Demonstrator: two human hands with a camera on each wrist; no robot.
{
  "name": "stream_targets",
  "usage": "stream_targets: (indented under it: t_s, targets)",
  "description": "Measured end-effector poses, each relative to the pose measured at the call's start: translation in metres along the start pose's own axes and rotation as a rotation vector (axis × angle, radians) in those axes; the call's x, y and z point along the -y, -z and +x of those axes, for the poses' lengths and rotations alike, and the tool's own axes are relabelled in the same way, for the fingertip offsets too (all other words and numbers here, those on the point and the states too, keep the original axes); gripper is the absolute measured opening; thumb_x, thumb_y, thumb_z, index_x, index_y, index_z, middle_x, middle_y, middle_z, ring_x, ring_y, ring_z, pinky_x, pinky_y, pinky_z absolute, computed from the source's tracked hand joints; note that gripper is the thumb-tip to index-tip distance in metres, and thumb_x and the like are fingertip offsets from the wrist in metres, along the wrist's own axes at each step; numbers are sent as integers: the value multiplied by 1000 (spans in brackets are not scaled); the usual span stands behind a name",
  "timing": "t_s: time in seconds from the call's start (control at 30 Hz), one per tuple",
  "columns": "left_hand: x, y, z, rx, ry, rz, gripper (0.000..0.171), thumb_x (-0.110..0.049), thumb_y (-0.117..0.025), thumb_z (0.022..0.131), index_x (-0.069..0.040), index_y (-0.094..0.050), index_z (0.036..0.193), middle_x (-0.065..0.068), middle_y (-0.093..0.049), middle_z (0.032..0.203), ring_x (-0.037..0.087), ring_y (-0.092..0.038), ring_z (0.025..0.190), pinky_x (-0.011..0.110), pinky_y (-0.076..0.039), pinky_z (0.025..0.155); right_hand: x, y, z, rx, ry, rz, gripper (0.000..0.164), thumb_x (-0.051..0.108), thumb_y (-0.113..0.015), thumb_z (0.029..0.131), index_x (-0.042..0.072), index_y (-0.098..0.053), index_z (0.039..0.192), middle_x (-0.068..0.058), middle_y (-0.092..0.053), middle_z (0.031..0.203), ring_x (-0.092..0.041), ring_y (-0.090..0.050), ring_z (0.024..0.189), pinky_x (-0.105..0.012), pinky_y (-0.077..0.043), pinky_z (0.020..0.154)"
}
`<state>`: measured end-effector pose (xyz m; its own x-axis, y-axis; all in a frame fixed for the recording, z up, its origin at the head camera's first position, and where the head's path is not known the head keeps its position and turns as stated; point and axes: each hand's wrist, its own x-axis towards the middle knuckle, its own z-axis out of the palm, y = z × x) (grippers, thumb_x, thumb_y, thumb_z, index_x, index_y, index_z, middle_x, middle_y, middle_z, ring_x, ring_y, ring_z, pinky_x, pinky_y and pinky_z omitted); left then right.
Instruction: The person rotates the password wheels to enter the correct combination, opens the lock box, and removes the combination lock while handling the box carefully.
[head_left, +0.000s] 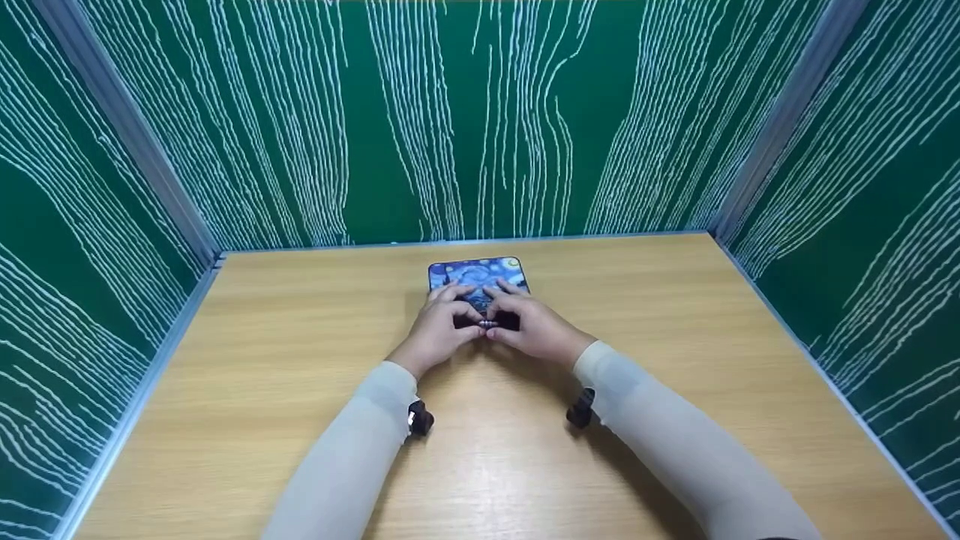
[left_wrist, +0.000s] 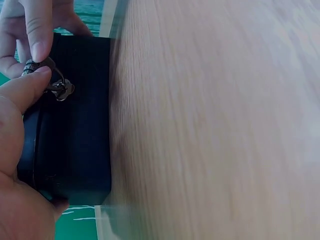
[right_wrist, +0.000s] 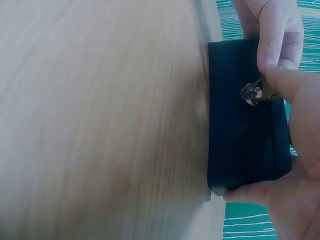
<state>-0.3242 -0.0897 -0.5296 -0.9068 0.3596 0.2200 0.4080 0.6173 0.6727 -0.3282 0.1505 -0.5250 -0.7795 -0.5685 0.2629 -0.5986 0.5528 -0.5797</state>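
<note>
A dark box (left_wrist: 75,145) with a blue swirling painting on its lid (head_left: 480,271) sits on the table. From the metal latch (left_wrist: 64,90) on its front hangs a small combination padlock (left_wrist: 31,67) with number dials. My left hand (head_left: 436,331) pinches one end of the padlock between thumb and index finger. The thumb and index finger of my right hand (head_left: 546,330) pinch its other end. Other fingers of both hands rest on the lid and along the box's sides. In the right wrist view, fingers partly hide the padlock (right_wrist: 270,94).
The wooden table (head_left: 300,322) stretches around the box on all sides. Green panels (head_left: 495,120) with white wavy lines stand at the back and both sides, joined by metal posts (head_left: 150,135). A small black device (head_left: 421,418) is worn on each wrist.
</note>
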Motion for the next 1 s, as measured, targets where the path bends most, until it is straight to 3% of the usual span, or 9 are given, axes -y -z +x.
stream_targets:
  t_s: [0.53,0.73,1.0]
  targets:
    - [1,-3,1,-14,13,6,8,-25,-91,97,-20,-85,99,-1,-55,175,35,-27,175,62,-18,144,0,0,0,1,-33,21,10,21,-78,109,13,-78,115,-9,-46,180,-44,-24,175,-65,-24,140]
    - [-1,-2,0,-15,13,-1,10,-26,-91,98,-18,-86,99,0,-56,174,35,-27,175,60,-18,144,0,0,0,2,-28,8,17,23,-79,109,13,-76,122,-10,-45,181,-45,-26,175,-65,-28,139]
    - [-1,-1,0,-18,11,0,10,-27,-91,98,-19,-86,98,0,-57,173,36,-27,175,60,-19,144,0,0,-1,6,-4,-6,12,21,-77,110,13,-74,118,-10,-46,180,-43,-25,175,-63,-30,139]
